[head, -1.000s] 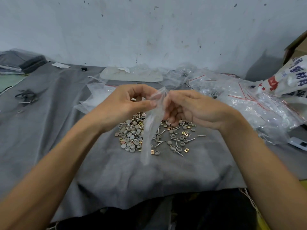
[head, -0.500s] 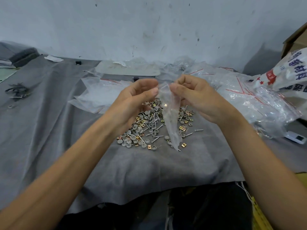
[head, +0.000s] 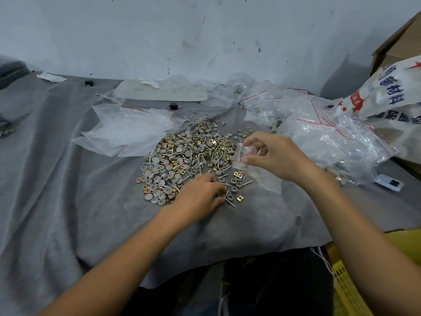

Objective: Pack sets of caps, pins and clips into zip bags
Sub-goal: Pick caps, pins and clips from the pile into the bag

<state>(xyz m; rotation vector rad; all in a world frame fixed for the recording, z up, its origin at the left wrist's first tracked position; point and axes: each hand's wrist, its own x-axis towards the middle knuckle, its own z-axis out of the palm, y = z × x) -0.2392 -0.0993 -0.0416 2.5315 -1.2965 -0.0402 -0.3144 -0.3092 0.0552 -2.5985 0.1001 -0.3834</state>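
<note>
**Right hand holding a bag open beside the parts pile**

The right hand (head: 273, 156) is pinching the mouth of a small clear zip bag (head: 265, 179) between thumb and curled fingers, at about three o'clock from the pile of caps, pins and clips (head: 186, 153). The bag is hanging down from that grip, its lower end trailing onto the grey cloth (head: 68, 179).

The left hand (head: 200, 195) is resting palm down at the pile's six o'clock edge, its fingers curling onto loose pins and grey caps there. The fingertips are hiding under the hand, so I cannot tell whether they are gripping anything.

The pile itself is lying in the middle of the cloth, with round grey caps, thin metal pins and small brass-coloured square clips all mixing together.

A stack of empty zip bags (head: 129, 131) is lying at ten o'clock from the pile, just beside it. A heap of clear bags with red seal lines (head: 330, 137) is spreading from one to three o'clock, beyond the right hand. A white printed sack (head: 387, 92) is leaning behind that heap, and a yellow crate (head: 348, 288) is showing at five o'clock, below the cloth's edge.
</note>
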